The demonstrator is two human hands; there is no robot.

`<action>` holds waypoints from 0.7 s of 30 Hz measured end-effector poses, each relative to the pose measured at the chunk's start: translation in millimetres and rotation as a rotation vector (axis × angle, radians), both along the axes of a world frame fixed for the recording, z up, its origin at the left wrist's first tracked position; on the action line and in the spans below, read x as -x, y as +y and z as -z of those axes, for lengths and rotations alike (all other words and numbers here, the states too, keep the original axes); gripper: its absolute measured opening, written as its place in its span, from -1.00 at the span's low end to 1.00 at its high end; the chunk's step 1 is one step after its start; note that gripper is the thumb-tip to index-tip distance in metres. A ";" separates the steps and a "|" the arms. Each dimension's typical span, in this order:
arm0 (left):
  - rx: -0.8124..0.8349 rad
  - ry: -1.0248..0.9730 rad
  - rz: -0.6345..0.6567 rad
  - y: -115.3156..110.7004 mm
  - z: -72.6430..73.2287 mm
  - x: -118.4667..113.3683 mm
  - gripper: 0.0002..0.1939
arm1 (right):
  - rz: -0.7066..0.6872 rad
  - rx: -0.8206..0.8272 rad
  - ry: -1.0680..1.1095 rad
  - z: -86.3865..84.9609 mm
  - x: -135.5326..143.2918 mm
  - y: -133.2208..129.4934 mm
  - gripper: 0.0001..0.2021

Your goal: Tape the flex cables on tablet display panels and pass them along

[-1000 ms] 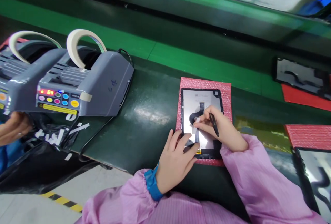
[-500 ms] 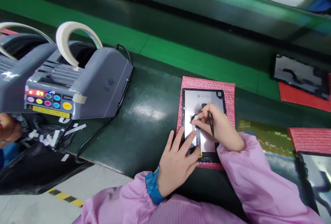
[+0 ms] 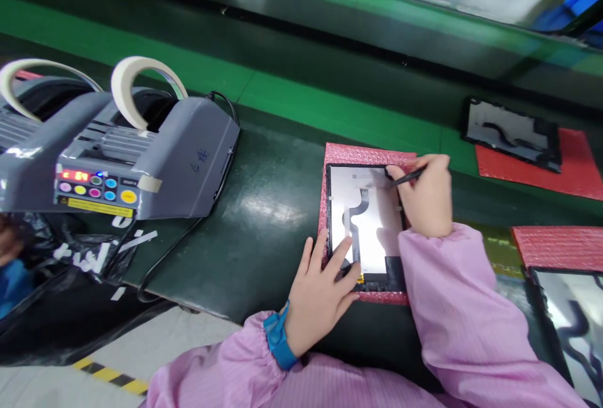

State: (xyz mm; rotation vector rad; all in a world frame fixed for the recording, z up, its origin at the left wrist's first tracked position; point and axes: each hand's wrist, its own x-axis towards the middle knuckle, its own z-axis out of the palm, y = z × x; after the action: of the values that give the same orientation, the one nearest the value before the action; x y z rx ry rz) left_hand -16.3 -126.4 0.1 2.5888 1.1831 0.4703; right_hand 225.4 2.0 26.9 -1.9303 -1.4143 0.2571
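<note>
Head view: display panel (image 3: 366, 223) sits centre frame on a pink bubble-wrap pad (image 3: 372, 155), long axis running bottom to top of frame, slightly tilted. Left hand (image 3: 325, 292) is at the panel's lower-left corner, fingers spread flat, fingertips pinning the lower edge next to the black flex cable (image 3: 354, 216). Right hand (image 3: 426, 198) is now at the panel's upper-right corner, pinched shut on thin black tweezers (image 3: 407, 176) with the tip pointing left onto the top edge; whether the tip grips anything there I can't tell, too small. So the worked spot lies up and left of the right hand, and right is clearly the nearer one to it; left only braces. Versus half a second ago: right hand has moved from mid-panel, over the cable bend, up to that top corner; left hand has barely shifted. Grey tape dispenser (image 3: 141, 163) upper left, well apart. More panels on red pads (image 3: 513, 132) at right.
</note>
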 end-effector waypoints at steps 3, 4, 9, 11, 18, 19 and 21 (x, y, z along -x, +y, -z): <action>-0.025 0.014 0.011 0.0 1.1 0.8 -0.57 | 0.083 0.157 0.080 -0.5 -30.2 1.3 -0.49; -0.035 0.022 0.015 0.0 2.1 0.9 -0.56 | 0.054 0.224 0.173 1.4 -34.2 1.8 -0.44; -0.085 0.062 -0.068 4.4 9.7 2.3 -0.55 | -0.096 0.196 0.507 14.2 -11.3 17.6 -0.22; -0.094 0.078 -0.129 9.1 11.5 3.5 -0.57 | -0.142 0.160 0.585 15.6 2.7 29.4 -0.24; -0.112 0.078 -0.190 23.4 12.3 8.3 -0.63 | -0.170 0.201 0.623 11.0 21.0 70.9 -0.26; -0.113 0.066 -0.199 24.9 12.9 8.8 -0.65 | -0.179 0.219 0.638 11.7 23.4 76.3 -0.27; -0.124 0.050 -0.217 27.9 13.9 9.6 -0.66 | -0.209 0.226 0.665 13.7 30.2 85.8 -0.31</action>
State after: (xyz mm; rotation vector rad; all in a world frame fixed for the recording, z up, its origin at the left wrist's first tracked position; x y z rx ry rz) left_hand -25.9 -98.5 -13.8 2.5999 1.5069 0.5416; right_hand 195.1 87.8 13.2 -1.6286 -1.1544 1.0869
